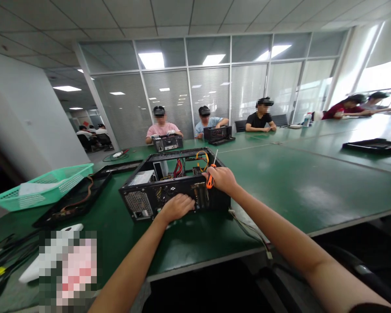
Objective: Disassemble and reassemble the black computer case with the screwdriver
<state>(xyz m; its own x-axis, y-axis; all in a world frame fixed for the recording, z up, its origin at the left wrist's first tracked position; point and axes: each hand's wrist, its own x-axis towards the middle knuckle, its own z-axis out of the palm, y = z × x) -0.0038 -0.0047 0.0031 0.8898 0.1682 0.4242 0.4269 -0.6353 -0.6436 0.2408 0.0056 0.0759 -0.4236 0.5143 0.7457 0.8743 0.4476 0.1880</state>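
An open black computer case lies on its side on the green table, its cables and parts exposed. My left hand rests curled against the case's rear panel near the slots; what its fingers grip is hidden. My right hand is closed around an orange-handled screwdriver at the case's upper right corner, the shaft pointing up.
A green plastic basket stands at the left beside a black side panel. Loose cables lie at the near left edge. Several people sit across the table with other computer cases. A black tray lies at the far right.
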